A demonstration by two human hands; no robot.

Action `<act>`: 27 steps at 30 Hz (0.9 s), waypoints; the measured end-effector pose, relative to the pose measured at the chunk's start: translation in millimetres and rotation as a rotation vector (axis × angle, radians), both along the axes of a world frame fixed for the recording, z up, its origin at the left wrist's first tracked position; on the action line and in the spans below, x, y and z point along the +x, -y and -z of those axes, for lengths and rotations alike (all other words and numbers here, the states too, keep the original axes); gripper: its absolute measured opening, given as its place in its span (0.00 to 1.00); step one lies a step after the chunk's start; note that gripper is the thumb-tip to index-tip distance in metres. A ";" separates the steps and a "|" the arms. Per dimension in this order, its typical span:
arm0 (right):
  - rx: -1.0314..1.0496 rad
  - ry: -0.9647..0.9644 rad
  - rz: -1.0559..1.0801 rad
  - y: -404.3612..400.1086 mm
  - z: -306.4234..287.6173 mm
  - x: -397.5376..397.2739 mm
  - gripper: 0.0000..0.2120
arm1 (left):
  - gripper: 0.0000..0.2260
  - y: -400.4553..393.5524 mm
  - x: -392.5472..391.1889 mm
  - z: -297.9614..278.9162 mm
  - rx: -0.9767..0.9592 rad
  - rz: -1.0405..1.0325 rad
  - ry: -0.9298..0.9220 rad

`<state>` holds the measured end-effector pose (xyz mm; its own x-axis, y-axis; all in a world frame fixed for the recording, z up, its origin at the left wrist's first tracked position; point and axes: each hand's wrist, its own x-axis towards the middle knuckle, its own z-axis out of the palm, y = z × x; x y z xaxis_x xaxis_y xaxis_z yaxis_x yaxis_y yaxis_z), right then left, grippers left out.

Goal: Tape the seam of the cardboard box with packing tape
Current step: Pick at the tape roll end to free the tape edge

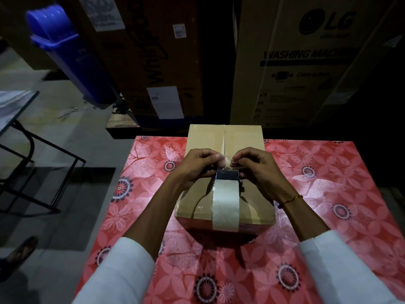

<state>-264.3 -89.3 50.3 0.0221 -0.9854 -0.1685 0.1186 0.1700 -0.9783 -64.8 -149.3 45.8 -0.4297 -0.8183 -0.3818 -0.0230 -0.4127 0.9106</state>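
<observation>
A closed cardboard box (pixel 241 139) stands on the red flowered table (pixel 317 194), its centre seam (pixel 224 137) running away from me. A roll of clear packing tape (pixel 225 200) in a dark dispenser (pixel 226 174) rests upright over the near half of the seam. A strip of tape runs down the box's near face. My left hand (pixel 197 165) and my right hand (pixel 256 167) meet above the dispenser and pinch the loose clear end of the tape (pixel 226 163) between thumbs and fingertips. The seam under the hands and the roll is hidden.
Big appliance cartons (pixel 295 62) stand close behind the table. A blue bin (pixel 63 47) leans at the far left. A black metal frame (pixel 32 154) and a table corner stand on the floor to the left. A sandalled foot (pixel 19 253) shows at the lower left.
</observation>
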 end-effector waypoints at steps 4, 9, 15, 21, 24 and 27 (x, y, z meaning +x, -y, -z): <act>0.072 0.079 -0.049 -0.5 -8.5 -2.5 0.07 | 0.05 -2.8 0.7 3.1 -0.060 -0.008 0.000; 0.142 0.056 -0.039 3.4 -14.6 -0.7 0.06 | 0.05 -7.6 -0.3 6.2 -0.155 -0.034 0.030; 0.207 0.117 -0.025 2.6 -13.8 -1.4 0.14 | 0.07 -8.8 -3.5 -1.4 -0.111 -0.017 0.031; 0.192 0.148 -0.050 -1.0 -9.1 -2.9 0.14 | 0.09 -6.7 -0.8 -1.1 -0.088 -0.040 0.055; 0.158 0.052 0.010 -0.1 -4.2 2.1 0.11 | 0.09 -6.8 -2.2 -2.5 -0.076 -0.049 0.064; 0.122 0.019 0.055 1.6 -0.4 1.7 0.08 | 0.09 -7.3 -2.0 -4.5 -0.073 -0.050 0.075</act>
<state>-262.6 -90.9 50.6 -0.0273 -0.9575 -0.2872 0.1491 0.2802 -0.9483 -66.8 -142.0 50.3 -0.3605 -0.8647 -0.3498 -0.0733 -0.3476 0.9348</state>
